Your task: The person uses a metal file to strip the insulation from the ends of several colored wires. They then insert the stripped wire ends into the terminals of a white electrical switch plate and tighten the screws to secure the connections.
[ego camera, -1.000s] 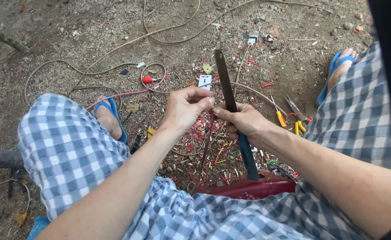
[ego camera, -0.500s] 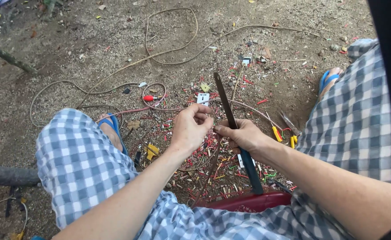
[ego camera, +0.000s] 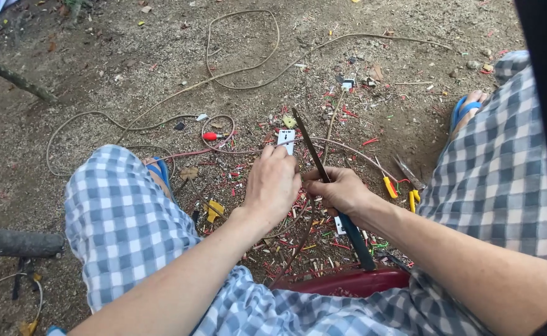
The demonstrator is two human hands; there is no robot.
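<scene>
Dark metal marks the long blade (ego camera: 310, 149), the landmark here: it rises tilted from the right hand (ego camera: 342, 190), whose fingers are closed around it above its dark handle (ego camera: 357, 239). Compared with a second earlier, the left hand (ego camera: 273, 183) has slid closer and now presses against the blade's left side, fingers curled shut on a thin wire (ego camera: 248, 151) that is largely hidden. Both hands have also drifted downward, so the work appears to continue at the same contact point. Beyond the blade tip lies a white plug (ego camera: 286, 138); right of it, yellow-handled pliers (ego camera: 404, 186); around its base, red wire scraps (ego camera: 298, 249) litter the dirt.
</scene>
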